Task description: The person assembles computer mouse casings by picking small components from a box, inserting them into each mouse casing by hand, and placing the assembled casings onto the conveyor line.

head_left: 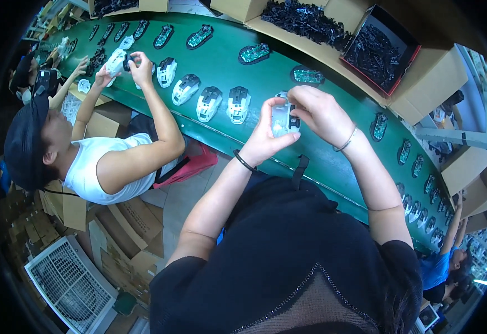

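My left hand grips a white, partly see-through computer mouse shell over the green conveyor belt, fingers and thumb around its edges. Bent over the shell's right side, my right hand has its thumb and fingertips closed on a small black plastic part. That part lies against the shell; the fingers hide much of it, so I cannot tell how it sits. Just left of my hands, a white mouse shell with black top pieces stands on the belt, one of several in a row.
Green circuit boards on black bases line the belt's far side. Beyond are a cardboard box of black parts and a red-edged black box. At left, a co-worker in a white top holds another shell. A fan stands lower left.
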Available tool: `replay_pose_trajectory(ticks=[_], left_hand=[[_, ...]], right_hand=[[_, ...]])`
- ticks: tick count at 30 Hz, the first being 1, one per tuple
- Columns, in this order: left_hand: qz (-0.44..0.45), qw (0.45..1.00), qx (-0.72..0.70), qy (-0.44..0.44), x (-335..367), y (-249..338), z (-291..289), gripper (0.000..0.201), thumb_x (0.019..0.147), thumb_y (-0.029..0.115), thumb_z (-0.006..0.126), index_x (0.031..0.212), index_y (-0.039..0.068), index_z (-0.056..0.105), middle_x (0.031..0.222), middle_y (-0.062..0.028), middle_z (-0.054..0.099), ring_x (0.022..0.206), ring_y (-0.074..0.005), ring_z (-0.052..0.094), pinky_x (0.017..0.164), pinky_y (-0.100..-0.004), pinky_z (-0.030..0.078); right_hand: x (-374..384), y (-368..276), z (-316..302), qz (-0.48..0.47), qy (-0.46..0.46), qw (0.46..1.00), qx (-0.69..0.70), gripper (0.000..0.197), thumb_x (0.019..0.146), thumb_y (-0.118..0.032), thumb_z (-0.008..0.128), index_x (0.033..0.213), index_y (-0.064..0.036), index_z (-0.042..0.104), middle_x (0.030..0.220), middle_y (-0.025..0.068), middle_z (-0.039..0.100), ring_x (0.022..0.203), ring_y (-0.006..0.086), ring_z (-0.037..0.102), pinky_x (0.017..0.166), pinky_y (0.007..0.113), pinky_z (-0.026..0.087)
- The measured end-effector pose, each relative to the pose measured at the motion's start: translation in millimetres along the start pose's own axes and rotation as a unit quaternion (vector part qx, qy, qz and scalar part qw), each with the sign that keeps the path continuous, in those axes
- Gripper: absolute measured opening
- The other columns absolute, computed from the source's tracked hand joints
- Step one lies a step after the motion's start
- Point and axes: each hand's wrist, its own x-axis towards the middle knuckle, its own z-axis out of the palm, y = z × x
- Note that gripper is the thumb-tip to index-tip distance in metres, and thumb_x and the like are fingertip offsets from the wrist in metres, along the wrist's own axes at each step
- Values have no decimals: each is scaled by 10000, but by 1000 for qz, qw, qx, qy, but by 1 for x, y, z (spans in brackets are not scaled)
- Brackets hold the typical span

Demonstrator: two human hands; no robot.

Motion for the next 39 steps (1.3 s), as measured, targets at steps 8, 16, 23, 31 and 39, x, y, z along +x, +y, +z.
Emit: replay_pose_trajectory(ticks=[8,16,23,31,39], left_hand=[[15,998,-64,24,-5,2,5,539,731,31,571,1205,65,316,1134,-51,391,1047,-138,427,895,-276,365],[19,999,-45,-18,1,2,3,591,728,41,564,1233,79,260,1144,-79,380,1074,-163,423,915,-298,357],[35,998,40,-35,1,8,6,573,755,49,554,1232,67,237,1133,-92,374,1049,-137,418,870,-276,386],[11,998,7,-61,12,-2,2,574,743,11,547,1218,75,232,1094,-87,392,1026,-138,427,870,-284,391],[-25,994,92,-58,31,-12,-14,605,723,-9,532,1233,89,222,1146,-101,347,1054,-163,418,865,-286,397]], right_hand=[[-37,10,42,220,122,872,420,542,741,-48,666,1237,-19,449,1116,92,533,1026,151,500,826,287,453],[-37,13,48,240,85,822,510,514,755,-31,633,1220,15,418,1147,77,499,1051,159,481,933,295,386],[-33,6,44,225,119,813,523,423,719,5,631,1102,-43,459,1070,42,502,1003,137,485,855,282,433],[-39,22,47,258,101,791,546,440,708,-56,677,1073,-58,432,1067,46,483,1018,144,459,880,284,389],[-21,33,62,281,130,810,498,397,714,5,606,1065,-54,430,1052,55,462,922,131,470,772,274,449]])
